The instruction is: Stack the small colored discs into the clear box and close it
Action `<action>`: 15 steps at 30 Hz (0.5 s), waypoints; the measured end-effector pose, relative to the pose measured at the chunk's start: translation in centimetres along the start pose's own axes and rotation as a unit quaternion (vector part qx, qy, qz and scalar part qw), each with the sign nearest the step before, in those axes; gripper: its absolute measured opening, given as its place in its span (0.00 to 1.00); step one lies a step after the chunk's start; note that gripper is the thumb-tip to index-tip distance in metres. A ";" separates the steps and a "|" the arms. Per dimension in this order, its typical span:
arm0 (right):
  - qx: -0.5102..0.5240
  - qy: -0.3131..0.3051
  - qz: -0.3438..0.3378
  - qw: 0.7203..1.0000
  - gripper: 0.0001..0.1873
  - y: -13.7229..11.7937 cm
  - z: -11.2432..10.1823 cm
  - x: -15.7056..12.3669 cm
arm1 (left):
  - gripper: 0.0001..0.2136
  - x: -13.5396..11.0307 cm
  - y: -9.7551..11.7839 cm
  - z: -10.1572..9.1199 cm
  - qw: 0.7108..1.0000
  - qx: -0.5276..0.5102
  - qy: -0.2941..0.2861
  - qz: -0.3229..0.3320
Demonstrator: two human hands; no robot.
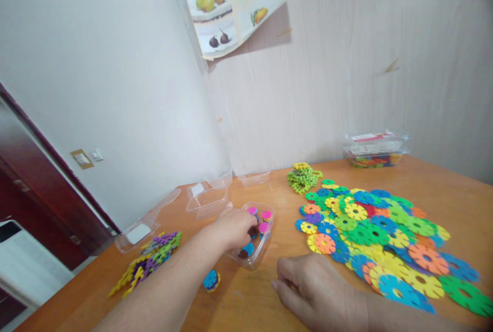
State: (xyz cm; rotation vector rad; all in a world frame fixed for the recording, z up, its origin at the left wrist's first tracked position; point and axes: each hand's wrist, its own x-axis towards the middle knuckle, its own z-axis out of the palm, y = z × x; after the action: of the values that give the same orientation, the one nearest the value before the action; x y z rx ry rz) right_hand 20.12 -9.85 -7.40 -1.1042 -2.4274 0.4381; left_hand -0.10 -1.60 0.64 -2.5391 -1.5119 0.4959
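Observation:
My left hand [239,225] reaches into a clear plastic tray [252,264] with its fingers closed and pointing down. At its fingertips are dark brown discs [252,231]; whether they are held is hidden. Small stacks of pink discs [264,228] and blue discs [248,249] lie in the tray. My right hand [311,288] rests on the table with loosely curled fingers, and nothing shows in it. A small stack of blue and yellow discs [211,280] sits on the table below my left wrist. To the right spreads a big pile of colourful notched discs [370,232].
Yellow, purple and green interlocking pieces [154,257] lie left of my forearm. Clear containers [208,199] stand against the wall. Green lattice pieces [303,179] are heaped at the back, and a lidded clear box [376,150] stands at back right on the wooden table [285,210].

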 end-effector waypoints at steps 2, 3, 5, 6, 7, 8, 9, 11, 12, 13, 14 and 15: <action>0.003 0.002 -0.003 1.000 0.13 0.1 0.1 0.0 | 0.07 0.1 -0.1 0.0 1.000 0.000 -0.006 0.001; 0.004 0.003 -0.004 1.000 0.13 0.1 0.1 0.0 | 0.07 0.2 -0.1 0.1 1.000 -0.002 -0.005 0.002; 0.007 -0.001 -0.005 1.000 0.13 0.2 0.1 0.0 | 0.06 0.2 -0.1 0.1 1.000 -0.006 -0.004 0.003; 0.007 -0.003 -0.004 1.000 0.13 0.2 0.1 0.0 | 0.06 0.3 0.0 0.1 1.000 -0.007 -0.003 0.002; 0.006 -0.005 -0.004 1.000 0.13 0.2 0.1 0.0 | 0.06 0.3 0.0 0.1 1.000 -0.007 -0.002 0.001; 0.004 -0.005 -0.003 1.000 0.13 0.2 0.0 0.0 | 0.07 0.2 0.0 0.1 1.000 -0.006 0.001 0.001; 0.003 -0.004 -0.003 1.000 0.13 0.1 0.0 0.1 | 0.07 0.2 0.0 0.0 1.000 -0.005 0.003 0.001; 0.003 -0.006 -0.002 1.000 0.13 0.1 -0.2 0.1 | 0.08 0.0 0.0 -0.2 1.000 -0.008 0.006 0.001; 0.004 -0.008 -0.001 1.000 0.13 0.0 -0.2 0.1 | 0.09 -0.2 -0.1 -0.4 1.000 -0.013 0.006 0.000; 0.004 -0.009 0.001 1.000 0.13 0.0 -0.3 0.1 | 0.10 -0.5 -0.1 -0.7 1.000 -0.019 0.004 -0.001; 0.004 -0.011 0.002 1.000 0.13 -0.1 -0.3 0.1 | 0.10 -0.8 -0.2 -0.9 1.000 -0.028 -0.002 -0.003; 0.004 -0.012 0.004 1.000 0.13 -0.1 -0.3 0.1 | 0.10 -1.1 -0.3 -1.1 0.999 -0.037 -0.010 -0.005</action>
State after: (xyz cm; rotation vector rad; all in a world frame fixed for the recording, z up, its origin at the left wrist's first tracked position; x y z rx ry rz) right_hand 20.17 -9.79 -7.10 -1.1110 -2.4411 0.4655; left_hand -0.42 -2.37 1.99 -2.5880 -1.5768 0.4755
